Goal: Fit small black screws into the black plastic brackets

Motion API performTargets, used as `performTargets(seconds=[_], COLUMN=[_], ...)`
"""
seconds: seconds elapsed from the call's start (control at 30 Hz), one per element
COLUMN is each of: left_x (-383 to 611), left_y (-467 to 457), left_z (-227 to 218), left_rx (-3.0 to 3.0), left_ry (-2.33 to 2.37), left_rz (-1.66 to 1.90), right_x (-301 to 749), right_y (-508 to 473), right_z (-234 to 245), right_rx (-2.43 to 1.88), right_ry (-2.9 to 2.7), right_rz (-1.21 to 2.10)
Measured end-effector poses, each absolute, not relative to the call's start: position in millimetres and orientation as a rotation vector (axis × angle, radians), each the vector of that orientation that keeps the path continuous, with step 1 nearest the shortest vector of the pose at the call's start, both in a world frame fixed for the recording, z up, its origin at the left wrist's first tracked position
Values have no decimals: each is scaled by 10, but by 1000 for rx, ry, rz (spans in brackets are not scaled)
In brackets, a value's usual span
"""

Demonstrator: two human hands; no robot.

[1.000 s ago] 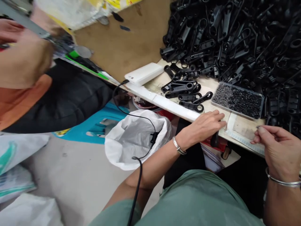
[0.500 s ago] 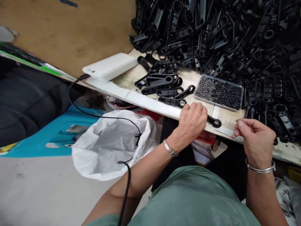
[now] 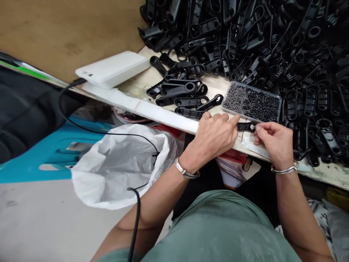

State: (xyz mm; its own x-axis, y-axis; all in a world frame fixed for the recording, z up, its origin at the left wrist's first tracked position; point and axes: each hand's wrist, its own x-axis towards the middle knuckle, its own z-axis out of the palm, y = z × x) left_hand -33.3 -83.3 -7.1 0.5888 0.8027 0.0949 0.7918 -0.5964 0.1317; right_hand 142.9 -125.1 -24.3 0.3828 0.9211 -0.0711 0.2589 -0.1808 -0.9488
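Both hands have drawn together since half a second ago: the right hand [image 3: 275, 140], which hovered apart with something tiny pinched, now meets the end of the black plastic arm [image 3: 244, 126] that the left hand [image 3: 214, 135] pins to the table edge [image 3: 163, 114]. That piece lies flat just in front of the clear tray of small black screws [image 3: 252, 102]. Right thumb and forefinger stay pinched at the arm's end hole; what they hold is too small to tell. A few loose arms [image 3: 188, 102] lie beside the left hand, and a big heap of black parts [image 3: 272, 40] behind looks unhandled, so most work seems left.
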Motion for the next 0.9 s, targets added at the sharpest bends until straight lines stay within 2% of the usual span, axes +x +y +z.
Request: performTargets(seconds=[0.43, 0.67, 0.9], left_x=[-446, -435, -408], left_y=[-853, -959, -944], left_z=[-232, -249, -267], left_rx=[2719, 2673, 2607], left_ry=[1053, 1079, 1107], left_rz=[444, 475, 477], right_x=[1541, 1535, 1425], right_y=[-1398, -1534, -1547], right_z=[-192, -201, -176], right_rx=[-1774, -1871, -1765], right_ry=[-1245, -1588, -1933], right_rz=[745, 472, 61])
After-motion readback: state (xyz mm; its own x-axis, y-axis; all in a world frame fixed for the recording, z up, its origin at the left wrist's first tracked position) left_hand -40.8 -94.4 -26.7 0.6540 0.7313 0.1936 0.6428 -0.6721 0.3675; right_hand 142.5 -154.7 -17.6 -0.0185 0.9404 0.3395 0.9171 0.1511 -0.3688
